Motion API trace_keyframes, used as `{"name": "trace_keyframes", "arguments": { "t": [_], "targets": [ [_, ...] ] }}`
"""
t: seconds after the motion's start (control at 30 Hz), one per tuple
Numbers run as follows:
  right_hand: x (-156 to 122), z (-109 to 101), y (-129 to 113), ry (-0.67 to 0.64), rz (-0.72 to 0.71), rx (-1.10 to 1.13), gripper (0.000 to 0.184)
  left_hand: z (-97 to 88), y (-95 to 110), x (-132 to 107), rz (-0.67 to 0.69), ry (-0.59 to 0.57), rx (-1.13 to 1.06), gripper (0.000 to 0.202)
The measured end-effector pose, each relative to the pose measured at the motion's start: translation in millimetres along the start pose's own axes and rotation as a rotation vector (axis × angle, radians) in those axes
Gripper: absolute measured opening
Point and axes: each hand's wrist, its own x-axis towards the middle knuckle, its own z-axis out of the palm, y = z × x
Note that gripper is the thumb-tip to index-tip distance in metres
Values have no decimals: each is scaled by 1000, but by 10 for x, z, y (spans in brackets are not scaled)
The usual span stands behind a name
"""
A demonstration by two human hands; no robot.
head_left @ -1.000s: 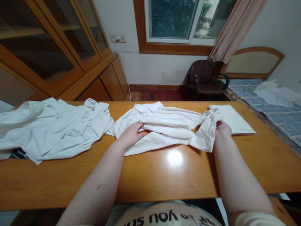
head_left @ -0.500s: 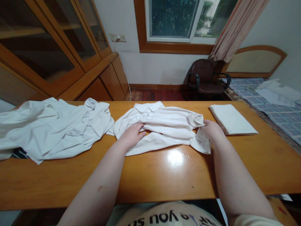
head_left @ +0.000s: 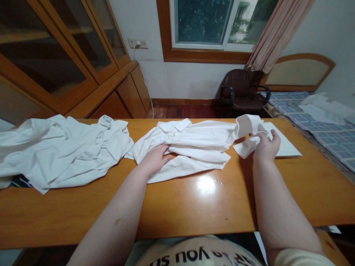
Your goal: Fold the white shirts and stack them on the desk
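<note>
A white collared shirt lies on the wooden table in front of me, its collar toward the far edge. My left hand rests on the shirt's body below the collar, fingers laid on the fabric and thumb apart. Off to the right, my right hand grips the end of a sleeve and holds its cuff raised off the table. The sleeve stretches out from the shirt, and its cuff partly covers a flat white rectangular item. Some of my right fingers are hidden behind the cuff.
A second, crumpled white shirt spreads over the left of the wooden table, touching the first. Beyond the table stand a glass-door cabinet, a brown armchair and a bed with a checked cover.
My right hand has moved right and pulled the sleeve outward, raising its cuff over the flat white item. The left hand has stayed in place on the shirt.
</note>
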Motion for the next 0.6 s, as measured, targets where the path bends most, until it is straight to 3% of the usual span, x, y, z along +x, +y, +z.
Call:
{"name": "trace_keyframes", "arguments": {
  "t": [0.03,0.1,0.23,0.3,0.43,0.5,0.6],
  "targets": [
    [-23,7,2,-4,6,-93,65,2,-3,0,1,-1,0,35],
    [-69,32,11,-141,-40,-304,64,7,-4,0,3,-3,6,36],
    [-116,116,65,-589,-170,-641,39,0,30,-1,2,-11,34,37],
    [-137,144,55,-614,-182,-716,35,-29,72,-10,-19,8,34,35],
    [-286,123,-176,-423,-332,-548,41,-156,201,-71,-69,198,10,35],
    [-426,96,-354,-531,-486,-358,38,-224,283,-120,51,177,-30,34],
    [-648,95,-553,-860,-621,-165,35,-257,416,-183,293,-56,-90,47]
  ]
}}
